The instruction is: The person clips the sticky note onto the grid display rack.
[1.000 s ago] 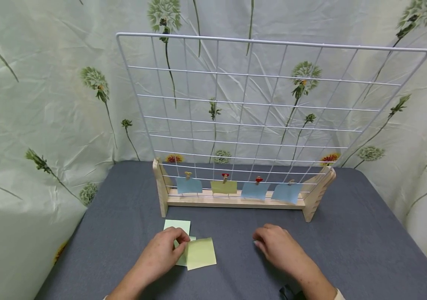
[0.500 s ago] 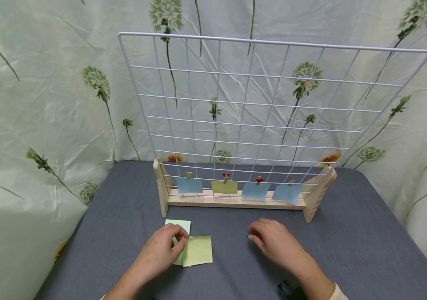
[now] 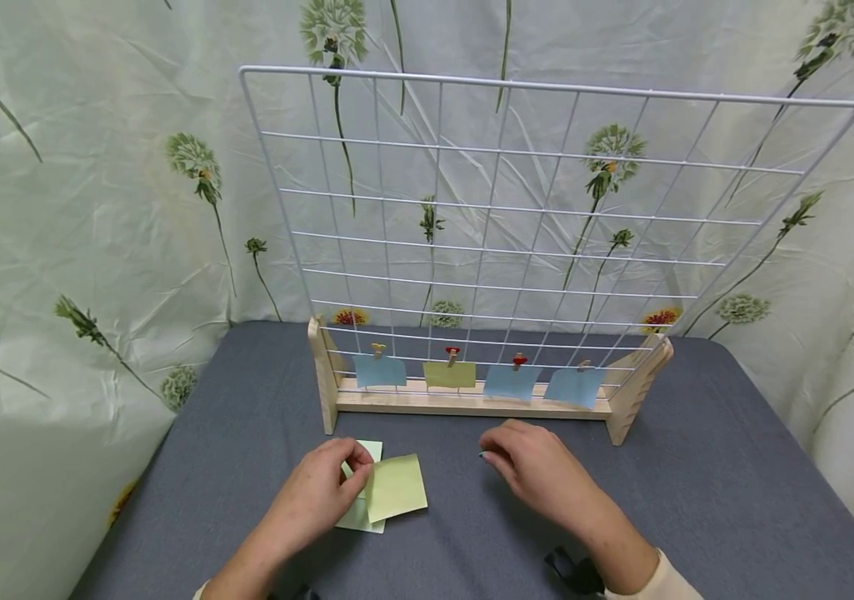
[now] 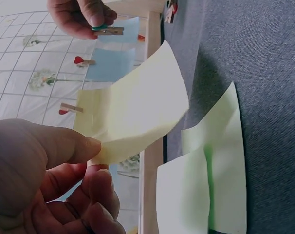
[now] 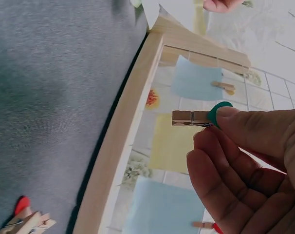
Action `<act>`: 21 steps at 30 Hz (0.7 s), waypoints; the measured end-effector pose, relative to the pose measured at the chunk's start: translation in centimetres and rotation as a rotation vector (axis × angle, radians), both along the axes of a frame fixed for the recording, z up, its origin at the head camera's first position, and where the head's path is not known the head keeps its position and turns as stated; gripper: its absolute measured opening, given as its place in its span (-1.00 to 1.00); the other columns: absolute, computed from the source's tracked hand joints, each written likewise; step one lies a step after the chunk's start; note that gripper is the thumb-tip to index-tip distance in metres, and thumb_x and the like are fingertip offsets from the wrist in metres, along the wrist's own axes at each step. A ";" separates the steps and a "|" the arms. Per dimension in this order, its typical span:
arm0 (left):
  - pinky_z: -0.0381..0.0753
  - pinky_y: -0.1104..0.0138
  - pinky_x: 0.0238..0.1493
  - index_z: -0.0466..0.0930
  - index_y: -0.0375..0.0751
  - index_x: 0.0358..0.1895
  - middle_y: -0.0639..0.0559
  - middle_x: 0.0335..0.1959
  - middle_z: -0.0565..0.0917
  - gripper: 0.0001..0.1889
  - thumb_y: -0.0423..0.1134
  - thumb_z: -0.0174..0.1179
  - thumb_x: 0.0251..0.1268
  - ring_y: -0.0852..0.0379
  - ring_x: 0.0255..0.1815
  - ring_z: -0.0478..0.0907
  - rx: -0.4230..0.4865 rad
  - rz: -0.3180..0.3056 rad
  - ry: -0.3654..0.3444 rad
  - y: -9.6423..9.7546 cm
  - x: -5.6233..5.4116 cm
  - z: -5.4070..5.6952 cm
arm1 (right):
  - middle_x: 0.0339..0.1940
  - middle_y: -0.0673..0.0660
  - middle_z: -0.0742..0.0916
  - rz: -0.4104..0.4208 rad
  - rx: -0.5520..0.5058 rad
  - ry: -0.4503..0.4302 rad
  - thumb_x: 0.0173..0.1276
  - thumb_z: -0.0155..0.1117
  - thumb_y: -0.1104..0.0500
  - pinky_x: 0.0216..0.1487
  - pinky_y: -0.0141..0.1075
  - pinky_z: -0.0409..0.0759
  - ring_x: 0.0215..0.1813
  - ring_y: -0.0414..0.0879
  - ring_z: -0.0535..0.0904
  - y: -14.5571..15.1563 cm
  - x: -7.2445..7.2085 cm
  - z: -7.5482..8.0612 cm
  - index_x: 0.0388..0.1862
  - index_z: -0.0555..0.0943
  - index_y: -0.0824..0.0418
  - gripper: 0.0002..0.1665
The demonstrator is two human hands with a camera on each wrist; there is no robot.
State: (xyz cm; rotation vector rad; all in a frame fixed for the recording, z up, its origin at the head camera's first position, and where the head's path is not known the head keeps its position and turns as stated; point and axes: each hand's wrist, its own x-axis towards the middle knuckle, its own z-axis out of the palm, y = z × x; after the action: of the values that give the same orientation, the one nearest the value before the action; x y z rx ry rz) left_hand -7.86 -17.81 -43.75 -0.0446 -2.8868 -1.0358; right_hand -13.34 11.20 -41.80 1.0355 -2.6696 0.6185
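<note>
My left hand (image 3: 317, 487) pinches a yellow sticky note (image 3: 398, 489) by its edge, between thumb and forefinger. In the left wrist view the note curls, held above two pale green notes (image 4: 225, 185) on the table. My right hand (image 3: 539, 468) pinches a small wooden clothespin (image 5: 190, 118) by its green end, with the jaw end facing away from the fingers. Behind both hands stands a white wire grid (image 3: 546, 86) in a wooden base (image 3: 464, 407). Clothespins hold three blue notes (image 3: 511, 382) and one yellow note (image 3: 451, 375) along its lower wires.
Loose clothespins (image 5: 30, 222), one with a red end, lie on the dark grey tablecloth (image 3: 734, 467) near the right hand. Black straps (image 3: 575, 572) show by the right wrist. A flower-print curtain (image 3: 97, 225) hangs behind the grid.
The right hand has moved left and toward the grid, bringing the clothespin along. The left hand has shifted slightly, and its yellow note has turned and come a little higher.
</note>
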 end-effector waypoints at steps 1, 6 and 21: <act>0.38 0.43 -0.43 0.62 0.06 -0.38 0.23 -0.43 0.55 -0.82 -0.35 0.35 0.28 0.35 -0.51 0.34 0.002 0.003 -0.001 -0.1 0.0 0.1 | -0.34 -0.09 0.73 0.003 0.001 0.001 0.35 0.42 0.26 -0.28 -0.36 0.60 -0.33 -0.32 0.59 -0.2 0.0 0.2 -0.24 0.74 0.10 -0.93; 0.40 0.42 -0.41 0.65 0.03 -0.33 0.20 -0.39 0.58 -0.87 -0.34 0.35 0.28 0.32 -0.49 0.37 0.012 0.020 0.007 -0.4 -0.3 0.5 | -0.32 -0.08 0.74 0.012 0.021 -0.013 0.35 0.43 0.24 -0.29 -0.36 0.58 -0.33 -0.32 0.57 -1.0 -0.3 1.2 -0.22 0.74 0.09 -0.93; 0.45 0.41 -0.51 0.71 -0.08 -0.20 0.03 -0.28 0.63 -0.86 -0.41 0.24 0.31 0.30 -0.59 0.40 0.115 0.072 0.125 -1.2 -1.5 1.5 | -0.29 -0.05 0.76 0.066 -0.039 0.025 0.34 0.44 0.22 -0.27 -0.38 0.60 -0.31 -0.28 0.61 -3.3 -1.8 3.2 -0.17 0.73 0.13 -0.90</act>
State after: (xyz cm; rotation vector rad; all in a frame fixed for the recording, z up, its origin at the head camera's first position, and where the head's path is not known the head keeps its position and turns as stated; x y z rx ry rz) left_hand -9.34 -19.00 -42.28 0.0006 -2.6923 -1.1408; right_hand -15.15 7.90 -38.59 1.1166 -2.6011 0.6629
